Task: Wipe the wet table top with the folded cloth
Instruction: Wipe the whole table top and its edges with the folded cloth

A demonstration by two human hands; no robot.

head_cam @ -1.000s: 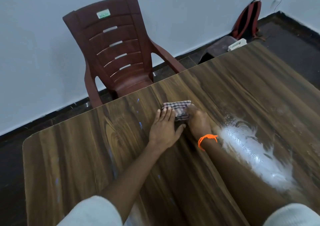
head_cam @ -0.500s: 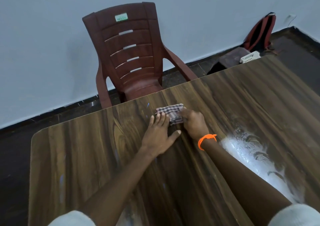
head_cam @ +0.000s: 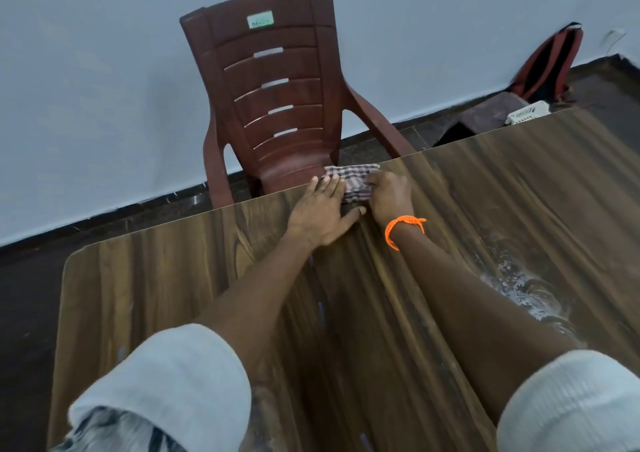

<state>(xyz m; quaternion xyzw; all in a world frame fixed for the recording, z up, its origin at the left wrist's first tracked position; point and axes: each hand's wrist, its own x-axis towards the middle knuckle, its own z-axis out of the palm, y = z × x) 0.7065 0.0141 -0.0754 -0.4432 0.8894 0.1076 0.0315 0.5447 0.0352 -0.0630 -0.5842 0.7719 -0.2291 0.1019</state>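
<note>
Folded checked cloth (head_cam: 349, 183) at far edge of wooden table top (head_cam: 166, 278) | left hand (head_cam: 322, 212) pressing flat, fingers straight | right hand (head_cam: 389, 195) curled on cloth | puddle (head_cam: 533, 292) at right unwiped | judged under half done, right side pending

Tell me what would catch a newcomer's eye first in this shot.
Both hands, the left hand and the right hand, press a checked folded cloth at the wooden table's far edge. Behind it stands a maroon plastic chair; a wet patch glistens at right.
</note>
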